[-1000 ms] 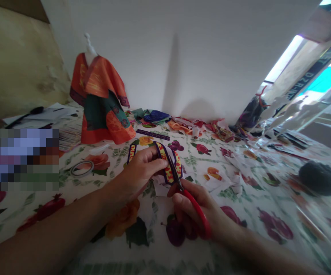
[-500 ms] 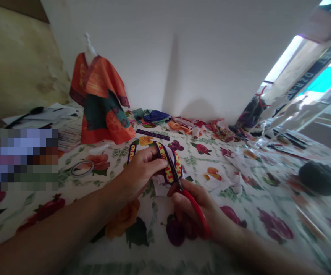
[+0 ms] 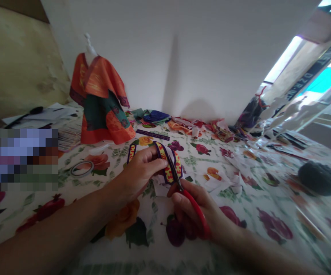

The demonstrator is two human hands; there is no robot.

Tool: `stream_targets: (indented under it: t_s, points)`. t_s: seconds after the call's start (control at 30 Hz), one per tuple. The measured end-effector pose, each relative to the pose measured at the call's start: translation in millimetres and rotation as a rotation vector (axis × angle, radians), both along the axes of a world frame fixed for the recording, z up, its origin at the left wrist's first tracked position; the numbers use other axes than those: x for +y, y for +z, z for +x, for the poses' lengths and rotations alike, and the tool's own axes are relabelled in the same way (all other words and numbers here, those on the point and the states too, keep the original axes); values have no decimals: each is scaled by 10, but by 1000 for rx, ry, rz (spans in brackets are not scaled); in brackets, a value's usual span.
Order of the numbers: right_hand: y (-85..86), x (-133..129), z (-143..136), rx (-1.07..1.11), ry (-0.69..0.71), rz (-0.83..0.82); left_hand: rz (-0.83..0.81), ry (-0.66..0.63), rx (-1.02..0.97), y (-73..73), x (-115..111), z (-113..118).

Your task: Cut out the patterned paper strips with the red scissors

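My left hand [image 3: 142,168] pinches a patterned strip [image 3: 170,173], yellow and red with dark purple edges, which curves over the fingers and hangs down on their right. Another length of the strip shows left of the hand. Red-handled scissors [image 3: 195,210] are gripped in my right hand [image 3: 191,202], their dark blades pointing up and left across the strip. The blades look nearly closed; whether fabric lies between them I cannot tell. White material shows below the strip.
A doll form in an orange and green robe [image 3: 102,99] stands at the back left. A roll of tape [image 3: 81,168] lies in front of it. Fabric scraps [image 3: 194,126] line the wall; a dark bundle [image 3: 322,178] is at right, on the floral tablecloth [image 3: 199,252].
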State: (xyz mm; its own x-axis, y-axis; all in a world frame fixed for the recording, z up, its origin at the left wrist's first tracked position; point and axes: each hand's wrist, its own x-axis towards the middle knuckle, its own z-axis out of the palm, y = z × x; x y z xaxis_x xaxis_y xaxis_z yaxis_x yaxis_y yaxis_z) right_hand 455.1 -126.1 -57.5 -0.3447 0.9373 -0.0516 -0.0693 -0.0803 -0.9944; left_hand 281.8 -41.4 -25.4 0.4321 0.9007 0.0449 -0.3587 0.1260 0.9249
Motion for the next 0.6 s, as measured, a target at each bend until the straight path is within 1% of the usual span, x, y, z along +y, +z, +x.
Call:
stream_targets:
  t_s: [0.27, 0.47, 0.6]
  points:
    - [21, -2, -14, -8, 1, -28, -30, 5, -4, 0, -12, 1]
    - [54, -1, -23, -27, -5, -54, -4, 8, -6, 4, -10, 7]
    - [55, -4, -24, -32, -8, -59, -16, 6, -10, 6, -4, 4]
